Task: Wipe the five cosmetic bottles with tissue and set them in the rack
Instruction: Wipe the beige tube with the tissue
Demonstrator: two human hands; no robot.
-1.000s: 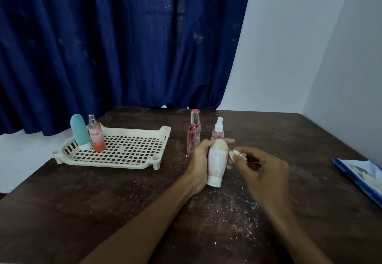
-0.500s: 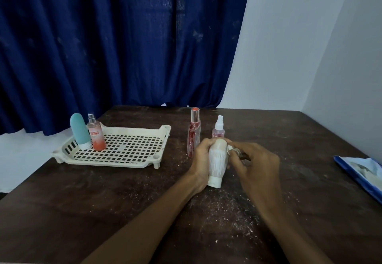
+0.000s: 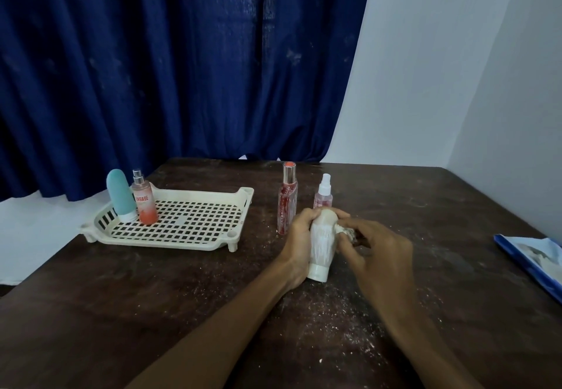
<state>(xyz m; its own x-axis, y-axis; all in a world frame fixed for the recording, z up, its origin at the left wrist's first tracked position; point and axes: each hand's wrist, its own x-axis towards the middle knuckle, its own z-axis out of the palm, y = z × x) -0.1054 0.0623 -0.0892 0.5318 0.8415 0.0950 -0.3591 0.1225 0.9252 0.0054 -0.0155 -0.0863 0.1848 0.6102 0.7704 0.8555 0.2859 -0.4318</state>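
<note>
While the left hand curls round a smooth, rounded white bottle, cap downward near the middle of the dusty dark table, the right hand pinches a crumpled tissue against its side. A tall red bottle and a pink sprayer stand just behind. A teal tube and an orange sprayer stand in the far-left corner of the latticed plastic rack.

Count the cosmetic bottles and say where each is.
5. The teal bottle and orange spray bottle stand in the rack, far-left corner; the tall red bottle and small pink spray bottle stand on the table; the left hand grips the white bottle. None looks hidden.
</note>
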